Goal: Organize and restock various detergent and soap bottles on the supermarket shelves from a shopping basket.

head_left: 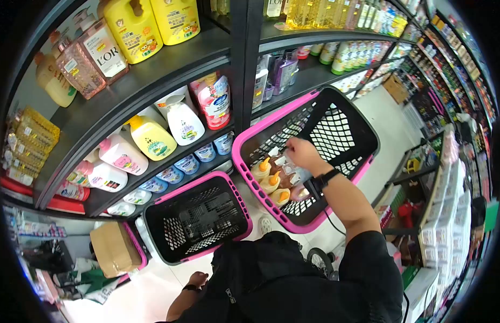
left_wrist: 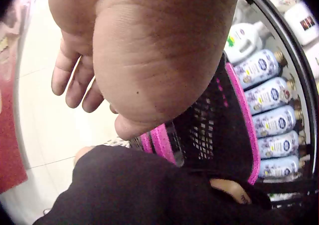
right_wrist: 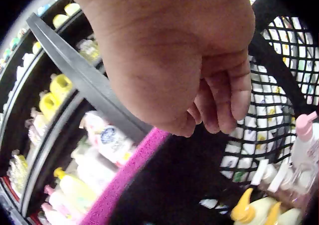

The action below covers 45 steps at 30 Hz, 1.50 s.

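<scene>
- Right hand: over the middle of the larger black basket with a pink rim, at 3 o'clock of the head view's centre. Its fingers are loosely bent and close together, pointing down, with nothing seen pinched; whether the tips touch a bottle, I cannot tell.
- Three cream bottles with yellow pump heads: inside that basket, side by side at its 8 o'clock, near the right hand.
- Clear and brownish bottles: in the same basket, just beside the cream ones, between them and the hand.
- Left hand: low beside the body, at 7 o'clock of the head view. Its fingers are relaxed, slightly apart, and hold nothing.
- Smaller black basket: also pink-rimmed, at 7 to 8 o'clock, nearer to the left hand than the larger one.
- Cardboard box: at 8 o'clock, beside the smaller basket.
- Shelves: curving from 9 to 1 o'clock, with pump bottles and a lower row of blue-labelled bottles.
</scene>
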Each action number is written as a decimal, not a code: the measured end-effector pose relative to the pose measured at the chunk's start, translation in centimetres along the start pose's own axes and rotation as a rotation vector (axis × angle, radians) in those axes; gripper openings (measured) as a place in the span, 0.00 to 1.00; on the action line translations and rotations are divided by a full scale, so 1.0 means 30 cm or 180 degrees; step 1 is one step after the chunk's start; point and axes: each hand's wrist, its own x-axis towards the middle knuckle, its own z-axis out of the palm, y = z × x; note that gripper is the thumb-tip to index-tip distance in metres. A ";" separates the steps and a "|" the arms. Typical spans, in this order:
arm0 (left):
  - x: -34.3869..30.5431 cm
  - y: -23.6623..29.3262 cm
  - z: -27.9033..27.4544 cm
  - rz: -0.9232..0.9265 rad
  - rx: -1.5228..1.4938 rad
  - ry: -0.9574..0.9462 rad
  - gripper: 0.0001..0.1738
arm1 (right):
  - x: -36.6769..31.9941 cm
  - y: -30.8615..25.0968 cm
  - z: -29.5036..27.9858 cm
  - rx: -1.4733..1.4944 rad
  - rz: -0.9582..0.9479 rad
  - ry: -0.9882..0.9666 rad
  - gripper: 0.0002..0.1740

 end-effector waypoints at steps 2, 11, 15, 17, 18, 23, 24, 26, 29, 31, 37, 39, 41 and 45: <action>-0.010 -0.108 0.097 -0.0257 -0.0238 -0.0086 0.19 | 0.095 0.178 0.060 -0.0436 0.0303 -0.0002 0.21; -0.541 0.187 0.276 -0.0683 -0.1370 0.1231 0.29 | 0.177 0.441 0.308 -0.0968 0.1540 -0.0839 0.27; -0.588 0.121 0.414 -0.0753 -0.1038 0.1296 0.29 | 0.194 0.550 0.370 -0.0973 0.1259 -0.0997 0.31; -0.582 0.056 0.501 -0.1175 -0.1371 0.1223 0.27 | 0.213 0.577 0.395 -0.1019 0.1340 -0.0984 0.32; -0.578 0.037 0.548 -0.1384 -0.1557 0.1167 0.26 | 0.211 0.590 0.410 -0.0986 0.1265 -0.0853 0.31; -0.663 0.224 0.528 -0.1344 -0.1244 0.1376 0.22 | 0.206 0.560 0.360 -0.0964 0.1051 -0.1004 0.26; -0.608 0.183 0.532 -0.1164 -0.1016 0.1398 0.24 | 0.214 0.573 0.349 -0.0994 0.0993 -0.1039 0.26; -0.531 0.207 0.495 -0.1014 -0.1354 0.1544 0.27 | 0.222 0.615 0.339 -0.1072 0.0771 -0.0936 0.24; -0.333 0.207 0.379 -0.0060 0.0114 0.2208 0.28 | 0.234 0.516 0.165 -0.1220 0.0214 -0.1027 0.19; -0.381 0.524 0.182 0.0463 -0.0126 0.2182 0.25 | 0.241 0.511 0.080 -0.1271 -0.0321 -0.0842 0.19; -0.470 1.255 -0.143 0.2540 0.0210 0.2457 0.24 | 0.021 0.120 -0.458 -0.1010 -0.1282 -0.0234 0.13; -0.556 1.467 -0.184 0.3143 0.0340 0.2314 0.28 | -0.054 0.010 -0.586 -0.0718 -0.1492 -0.0014 0.17; -0.641 1.629 -0.199 0.3643 0.0551 0.2163 0.38 | -0.131 -0.095 -0.697 -0.0452 -0.1574 0.0101 0.20; -0.744 1.770 -0.177 0.4207 0.0445 0.1906 0.51 | -0.207 -0.228 -0.809 0.0562 -0.1542 -0.0325 0.18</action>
